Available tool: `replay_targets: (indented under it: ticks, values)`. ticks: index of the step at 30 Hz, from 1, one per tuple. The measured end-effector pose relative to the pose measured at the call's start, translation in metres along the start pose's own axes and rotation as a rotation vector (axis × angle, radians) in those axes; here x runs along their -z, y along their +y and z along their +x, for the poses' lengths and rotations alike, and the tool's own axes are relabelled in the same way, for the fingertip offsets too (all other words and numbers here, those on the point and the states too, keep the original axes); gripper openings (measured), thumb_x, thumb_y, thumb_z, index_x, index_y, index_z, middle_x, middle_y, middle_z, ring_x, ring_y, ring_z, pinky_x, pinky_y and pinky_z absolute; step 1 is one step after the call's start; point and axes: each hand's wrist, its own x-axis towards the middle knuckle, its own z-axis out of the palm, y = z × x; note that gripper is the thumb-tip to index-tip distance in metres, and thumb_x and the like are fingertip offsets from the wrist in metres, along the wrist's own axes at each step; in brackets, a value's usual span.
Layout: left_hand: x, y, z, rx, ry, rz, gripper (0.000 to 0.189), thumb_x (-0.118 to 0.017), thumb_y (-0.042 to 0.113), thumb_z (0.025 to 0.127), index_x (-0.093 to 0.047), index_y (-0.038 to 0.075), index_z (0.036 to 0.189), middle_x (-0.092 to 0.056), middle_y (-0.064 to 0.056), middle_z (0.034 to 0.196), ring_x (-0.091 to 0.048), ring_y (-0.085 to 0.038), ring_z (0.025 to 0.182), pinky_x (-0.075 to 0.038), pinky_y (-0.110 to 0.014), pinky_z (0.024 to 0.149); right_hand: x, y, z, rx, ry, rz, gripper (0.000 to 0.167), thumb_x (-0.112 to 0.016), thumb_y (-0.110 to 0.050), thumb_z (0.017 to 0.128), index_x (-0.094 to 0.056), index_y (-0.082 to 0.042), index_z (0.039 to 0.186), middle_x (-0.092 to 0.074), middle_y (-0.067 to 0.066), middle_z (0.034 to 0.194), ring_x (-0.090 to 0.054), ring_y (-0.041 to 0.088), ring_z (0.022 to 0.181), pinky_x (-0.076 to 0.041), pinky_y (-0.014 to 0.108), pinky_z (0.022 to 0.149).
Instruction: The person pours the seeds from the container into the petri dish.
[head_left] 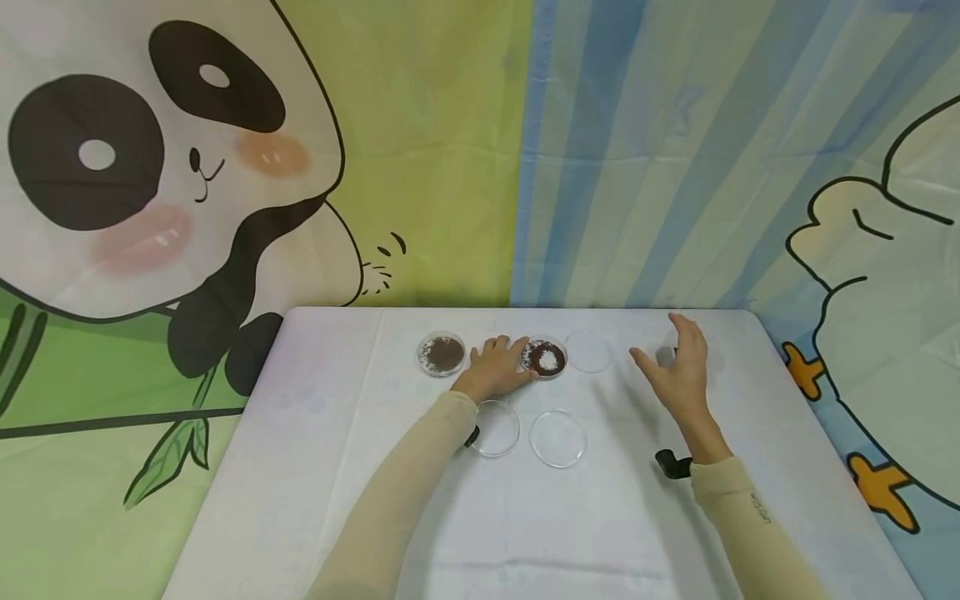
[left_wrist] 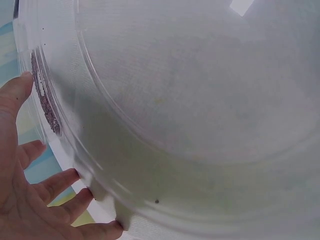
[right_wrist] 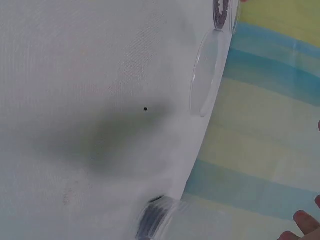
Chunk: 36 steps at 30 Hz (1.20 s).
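My left hand [head_left: 501, 363] lies flat on the white table [head_left: 337, 467] between two petri dishes. Its fingers touch the dish of brown grains with a white patch [head_left: 546, 358]. A dish of brown powder [head_left: 441, 353] sits just left of that hand. In the left wrist view an empty clear dish [left_wrist: 200, 100] fills the frame, with the straight fingers [left_wrist: 55, 185] at lower left. My right hand [head_left: 682, 360] hovers open above the table's right side, next to a small clear vial [head_left: 664, 356]. This dark-capped vial [right_wrist: 165, 222] holds nothing I can make out.
Two empty clear dishes [head_left: 495, 427] [head_left: 558, 437] lie near my forearms. Another clear dish [head_left: 588, 351] sits at the back; the same dish [right_wrist: 206, 75] shows in the right wrist view by the table's far edge. A cartoon backdrop [head_left: 450, 150] hangs behind the table.
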Motion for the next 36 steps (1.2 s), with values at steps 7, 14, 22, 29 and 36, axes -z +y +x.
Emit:
replay_targets:
  ticks: [7, 14, 22, 29, 36]
  values:
    - [-0.001, 0.0, 0.001, 0.005, -0.001, -0.006, 0.078, -0.055, 0.061, 0.096, -0.026, 0.028, 0.16, -0.03, -0.016, 0.158, -0.025, -0.04, 0.145, -0.017, -0.069, 0.111, -0.012, -0.006, 0.005, 0.004, -0.215, 0.032, 0.087, -0.083, -0.014, 0.083, -0.034, -0.001, 0.153, -0.033, 0.026, 0.154, -0.026, 0.046, 0.142, -0.023, 0.065, 0.111]
    - [0.0, 0.0, -0.001, 0.005, -0.001, 0.005, 0.078, -0.054, 0.06, 0.096, -0.025, 0.028, 0.16, -0.03, -0.016, 0.158, -0.025, -0.04, 0.145, -0.018, -0.068, 0.111, -0.032, 0.007, 0.012, -0.14, -0.458, 0.063, 0.103, -0.083, -0.031, 0.084, -0.018, -0.007, 0.16, -0.022, 0.026, 0.159, -0.022, 0.047, 0.143, -0.026, 0.067, 0.108]
    - [0.002, 0.001, -0.002, -0.002, 0.002, 0.009, 0.077, -0.054, 0.061, 0.096, -0.025, 0.027, 0.16, -0.03, -0.017, 0.158, -0.026, -0.04, 0.144, -0.019, -0.068, 0.111, -0.052, 0.019, 0.017, -0.184, -0.562, 0.023, 0.11, -0.086, -0.029, 0.081, -0.014, 0.001, 0.158, -0.023, 0.031, 0.156, -0.021, 0.047, 0.144, -0.022, 0.061, 0.113]
    - [0.0, 0.001, -0.001, 0.001, 0.004, 0.01, 0.077, -0.054, 0.061, 0.096, -0.026, 0.028, 0.16, -0.03, -0.016, 0.157, -0.026, -0.04, 0.145, -0.019, -0.069, 0.111, -0.061, 0.025, 0.019, -0.18, -0.606, -0.014, 0.111, -0.086, -0.025, 0.079, -0.013, 0.007, 0.156, -0.026, 0.034, 0.154, -0.023, 0.049, 0.142, -0.02, 0.059, 0.115]
    - [0.003, 0.001, -0.002, 0.0, -0.001, -0.002, 0.077, -0.054, 0.059, 0.097, -0.026, 0.027, 0.16, -0.03, -0.016, 0.158, -0.024, -0.041, 0.145, -0.018, -0.07, 0.111, -0.07, 0.026, 0.021, -0.162, -0.636, -0.076, 0.112, -0.088, -0.029, 0.077, -0.017, 0.007, 0.155, -0.03, 0.034, 0.152, -0.027, 0.051, 0.139, -0.023, 0.06, 0.114]
